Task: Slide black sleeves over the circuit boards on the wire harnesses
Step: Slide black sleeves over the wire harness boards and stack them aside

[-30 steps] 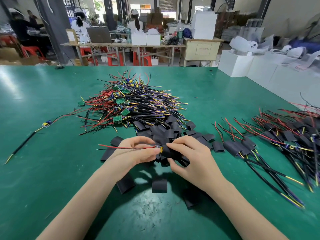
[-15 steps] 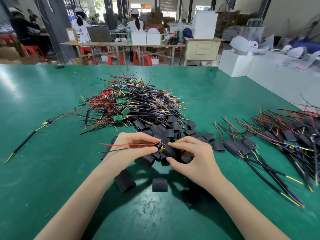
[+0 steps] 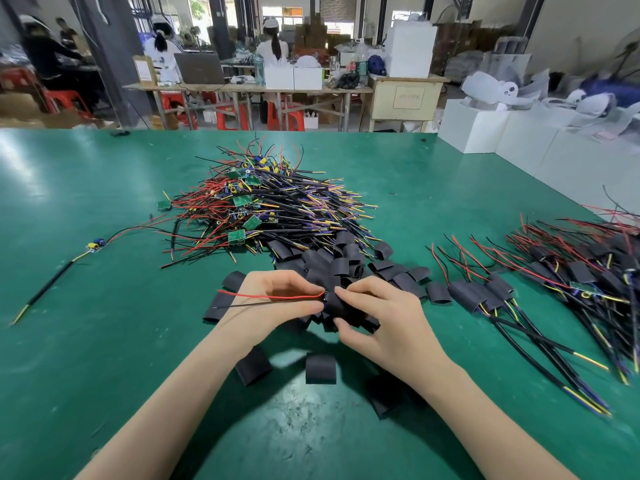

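Green table top (image 3: 104,375) fills the near part of the view, and two loose black sleeves (image 3: 320,368) lie on it closest to the person, between the two arms. Just past them the hands meet. The left hand (image 3: 277,299) has its fingers curled and pinches the red and black wires (image 3: 270,296) of one harness, so the wires stick out to the left, out of the way. The right hand (image 3: 377,313) pinches a black sleeve (image 3: 335,303) with its thumb and fingers and holds it up against the end of those wires. I think the sleeve is being pushed over the little board, because no board shows there; it is likely inside the sleeve already, but I cannot see it. One hand holds the wires steady so the other can slide the sleeve.

Behind the hands is a heap of spare sleeves (image 3: 339,265), kept close so the next one is easy to grab. Farther back is a big pile of bare harnesses (image 3: 270,209) with green boards showing, waiting their turn. Off to the right lie the finished harnesses (image 3: 485,292), each with a sleeve on. One lone harness (image 3: 93,244) lies far left. Beyond the table, other people sit at long work tables (image 3: 242,90).
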